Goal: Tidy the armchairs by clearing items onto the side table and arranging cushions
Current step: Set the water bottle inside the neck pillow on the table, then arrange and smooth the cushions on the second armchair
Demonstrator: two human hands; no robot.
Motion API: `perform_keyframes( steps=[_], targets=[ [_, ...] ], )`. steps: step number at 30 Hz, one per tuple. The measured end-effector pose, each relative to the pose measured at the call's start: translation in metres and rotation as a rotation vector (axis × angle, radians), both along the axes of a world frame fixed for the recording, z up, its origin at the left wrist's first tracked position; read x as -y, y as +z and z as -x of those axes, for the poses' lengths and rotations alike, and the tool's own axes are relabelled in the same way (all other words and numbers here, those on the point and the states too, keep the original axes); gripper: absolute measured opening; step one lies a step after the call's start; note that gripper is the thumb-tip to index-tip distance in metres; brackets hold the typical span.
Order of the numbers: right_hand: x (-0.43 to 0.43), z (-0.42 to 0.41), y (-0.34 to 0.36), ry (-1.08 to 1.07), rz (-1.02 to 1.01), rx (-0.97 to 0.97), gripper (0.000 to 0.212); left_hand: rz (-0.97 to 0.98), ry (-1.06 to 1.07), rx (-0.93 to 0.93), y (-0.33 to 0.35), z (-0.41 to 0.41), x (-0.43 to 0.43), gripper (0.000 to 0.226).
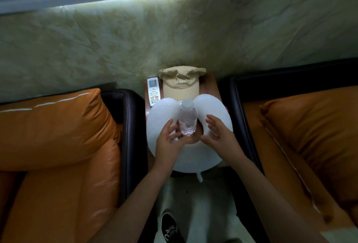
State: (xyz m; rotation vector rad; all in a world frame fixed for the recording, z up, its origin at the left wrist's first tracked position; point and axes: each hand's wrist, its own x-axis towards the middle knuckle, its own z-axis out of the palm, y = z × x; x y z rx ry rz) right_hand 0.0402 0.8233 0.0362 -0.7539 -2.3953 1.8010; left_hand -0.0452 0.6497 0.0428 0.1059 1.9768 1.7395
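The neck pillow (164, 115) hides most of the table (210, 87) and the lower end of the remote control (153, 91). The left armchair (58, 155) and the right armchair (310, 136) are cut off at the edges. The letters on the cap (181, 87) are too small to read.

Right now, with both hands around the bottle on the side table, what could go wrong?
The bottle stands upright in the gap of the neck pillow, possibly on soft footing. It may tip if the left hand and right hand let go. The neck pillow overhangs the side table, so it could slide off.
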Motion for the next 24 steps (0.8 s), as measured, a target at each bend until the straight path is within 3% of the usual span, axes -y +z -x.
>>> perform_keyframes(
  steps=[8,17,24],
  targets=[
    [-0.011,-0.075,0.025,-0.127,0.074,-0.07,0.064,-0.074,0.048,-0.029,0.019,-0.095,-0.023,0.069],
    [-0.084,-0.266,0.073,-0.223,0.12,-0.201,0.061,-0.065,-0.121,0.01,0.047,-0.26,-0.128,0.055],
    [-0.2,-0.382,0.144,-0.275,-0.077,-0.197,0.062,0.065,-0.397,-0.157,0.098,-0.353,-0.214,0.051]
  ],
)
